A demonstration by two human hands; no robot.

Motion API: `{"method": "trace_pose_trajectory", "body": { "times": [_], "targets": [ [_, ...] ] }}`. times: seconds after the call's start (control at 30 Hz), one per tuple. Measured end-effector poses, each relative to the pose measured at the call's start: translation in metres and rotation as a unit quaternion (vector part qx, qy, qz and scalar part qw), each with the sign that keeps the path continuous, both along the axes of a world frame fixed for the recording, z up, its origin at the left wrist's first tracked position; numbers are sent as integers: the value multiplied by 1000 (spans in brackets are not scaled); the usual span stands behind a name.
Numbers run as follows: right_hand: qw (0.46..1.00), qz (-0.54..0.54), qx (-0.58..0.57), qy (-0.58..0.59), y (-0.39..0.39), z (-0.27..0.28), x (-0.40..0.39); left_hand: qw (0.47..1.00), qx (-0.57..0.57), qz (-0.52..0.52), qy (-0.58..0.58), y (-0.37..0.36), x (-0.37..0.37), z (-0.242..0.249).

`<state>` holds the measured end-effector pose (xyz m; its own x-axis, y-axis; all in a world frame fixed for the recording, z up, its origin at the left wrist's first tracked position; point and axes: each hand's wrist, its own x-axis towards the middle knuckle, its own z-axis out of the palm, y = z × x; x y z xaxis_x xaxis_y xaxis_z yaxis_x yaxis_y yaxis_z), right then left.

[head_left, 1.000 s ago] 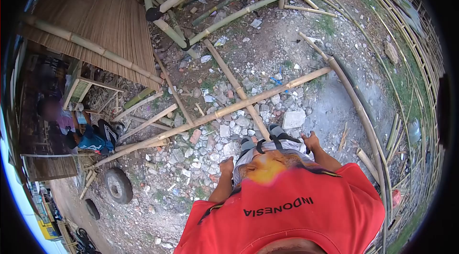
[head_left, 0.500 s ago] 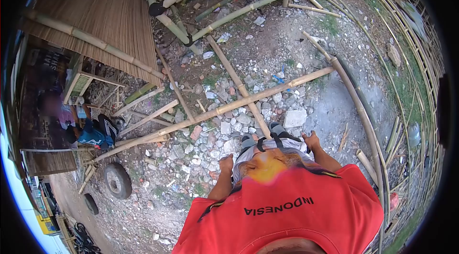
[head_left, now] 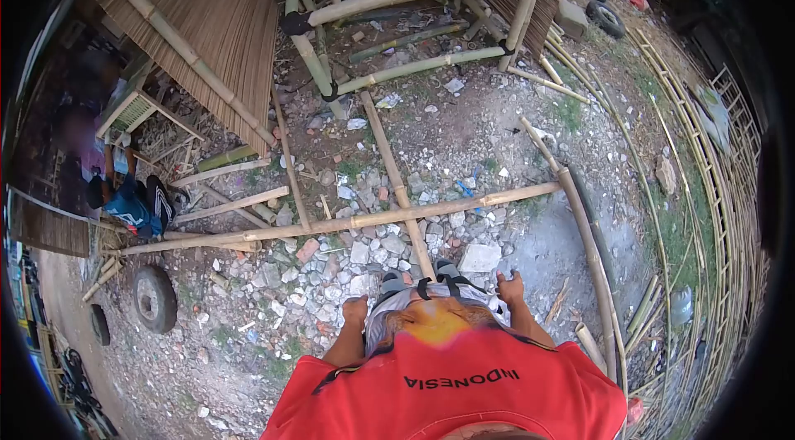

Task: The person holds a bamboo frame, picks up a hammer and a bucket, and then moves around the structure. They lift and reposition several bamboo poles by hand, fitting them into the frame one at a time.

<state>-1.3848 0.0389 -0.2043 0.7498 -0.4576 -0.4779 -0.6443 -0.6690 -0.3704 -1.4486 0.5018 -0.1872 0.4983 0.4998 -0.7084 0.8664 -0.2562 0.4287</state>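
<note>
My left hand (head_left: 354,309) hangs beside my left hip with its fingers curled in, and nothing shows in it. On the other side, my right hand (head_left: 511,287) hangs by my hip with thumb and fingers apart, holding nothing. Between them are my shorts and the hem of my red shirt (head_left: 464,382). Just ahead of my feet, a long bamboo pole (head_left: 356,222) lies across the rubble. A second bamboo pole (head_left: 389,158) crosses it and runs back toward my feet. The pale broken block (head_left: 480,258) is close in front of my right hand.
A bamboo frame (head_left: 422,61) with black-wrapped joints stands ahead. Left are a woven panel (head_left: 207,42), a seated person (head_left: 137,204) and a tyre (head_left: 155,299). Bamboo poles (head_left: 590,249) lie to the right, with a lattice (head_left: 704,191) beyond. Stones cover the ground.
My view has tilted up and turned slightly, so more of the bamboo frame shows and the poles appear lower. Both hands stay at my sides, holding nothing visible.
</note>
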Motion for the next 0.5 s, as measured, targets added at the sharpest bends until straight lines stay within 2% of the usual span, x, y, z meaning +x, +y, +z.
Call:
{"method": "trace_pose_trajectory", "body": {
  "times": [0.03,0.07,0.1,0.13,0.17,0.2,0.27,0.3,0.37,0.4,0.43,0.47,0.5],
  "targets": [
    [992,-63,85,-67,-5,21,19,993,-31,106,-49,11,5,-19],
    [968,-127,172,-130,-8,52,37,978,11,141,-152,6,23,23],
    [946,-132,193,-224,-13,88,62,964,-53,168,-200,21,46,43],
    [916,-136,213,-312,-16,135,90,924,-71,194,-322,35,71,63],
    [887,-103,222,-391,-14,203,112,907,-3,166,-388,49,103,103],
    [856,-79,218,-462,-5,276,129,881,-4,173,-440,48,132,186],
    [767,-1,189,-613,10,397,142,789,35,138,-598,49,171,320],
    [706,82,133,-690,20,454,133,737,85,78,-666,46,174,385],
    [519,267,97,-806,24,540,114,545,142,-25,-826,23,161,499],
    [420,332,75,-841,24,570,101,430,177,-129,-876,27,151,541],
    [319,472,152,-808,26,601,88,333,232,-152,-901,18,141,578],
    [344,507,80,-786,42,631,65,266,253,-320,-874,45,120,610],
    [363,539,8,-760,56,648,46,223,200,14,-954,-48,118,639]
  ]
}}
